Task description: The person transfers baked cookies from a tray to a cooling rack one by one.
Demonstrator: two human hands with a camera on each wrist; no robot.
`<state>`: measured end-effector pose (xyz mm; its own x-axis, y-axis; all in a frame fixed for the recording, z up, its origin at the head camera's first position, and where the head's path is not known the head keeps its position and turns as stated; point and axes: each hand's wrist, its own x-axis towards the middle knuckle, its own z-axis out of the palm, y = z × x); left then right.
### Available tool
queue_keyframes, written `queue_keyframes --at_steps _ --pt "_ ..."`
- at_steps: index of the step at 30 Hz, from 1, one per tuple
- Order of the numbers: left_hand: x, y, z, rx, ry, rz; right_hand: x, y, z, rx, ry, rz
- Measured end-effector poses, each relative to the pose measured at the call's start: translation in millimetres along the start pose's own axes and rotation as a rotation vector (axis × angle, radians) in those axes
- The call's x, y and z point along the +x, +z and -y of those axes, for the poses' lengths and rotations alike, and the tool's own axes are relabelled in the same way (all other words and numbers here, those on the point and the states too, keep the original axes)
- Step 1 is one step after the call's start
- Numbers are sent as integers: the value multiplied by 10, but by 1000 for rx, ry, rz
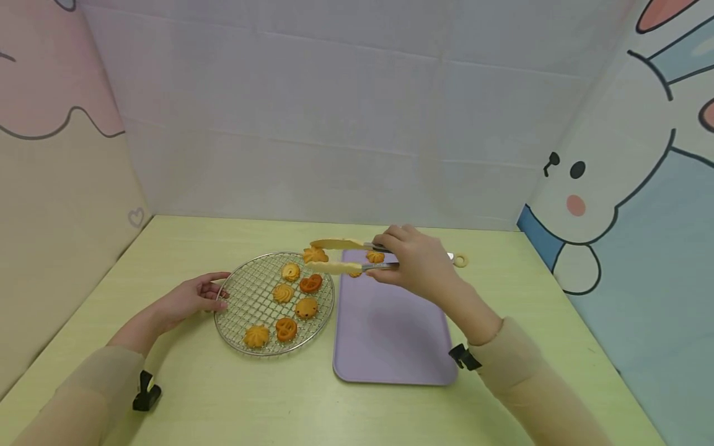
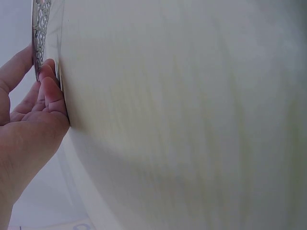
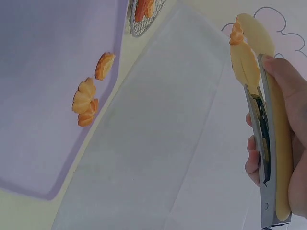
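Observation:
With fingers under the rim and thumb on top, my left hand point(image 1: 186, 302) pinches the left edge of a round wire rack point(image 1: 237, 300). My right hand point(image 1: 415, 260) grips metal tongs point(image 3: 271, 182) with cream-yellow tips and a yellow handle. Between the tips is a ridged golden cookie point(image 1: 315, 254), held above the rack's far right edge. Several cookies lie on the rack, among them a pretzel-shaped one point(image 1: 286, 329), a flower-shaped one point(image 1: 256, 336) and a round one point(image 1: 306, 308). On a purple tray point(image 1: 390, 341), a few cookies point(image 3: 84, 96) sit near the far edge, partly behind the tongs in the head view.
The rack and tray stand side by side on a pale yellow-green table point(image 1: 268, 402). A plain white wall point(image 1: 334, 124) rises behind its far edge, and printed cartoon panels flank both sides. A black clip point(image 1: 465, 357) sits at my right cuff.

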<state>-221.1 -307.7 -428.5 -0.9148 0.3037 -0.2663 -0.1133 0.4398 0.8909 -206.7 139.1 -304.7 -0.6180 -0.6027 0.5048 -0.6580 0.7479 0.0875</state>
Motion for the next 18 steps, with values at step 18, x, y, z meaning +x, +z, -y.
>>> queue_keyframes --at_steps 18 --pt "-21 23 -46 -12 2 7 126 370 493 24 -78 52"
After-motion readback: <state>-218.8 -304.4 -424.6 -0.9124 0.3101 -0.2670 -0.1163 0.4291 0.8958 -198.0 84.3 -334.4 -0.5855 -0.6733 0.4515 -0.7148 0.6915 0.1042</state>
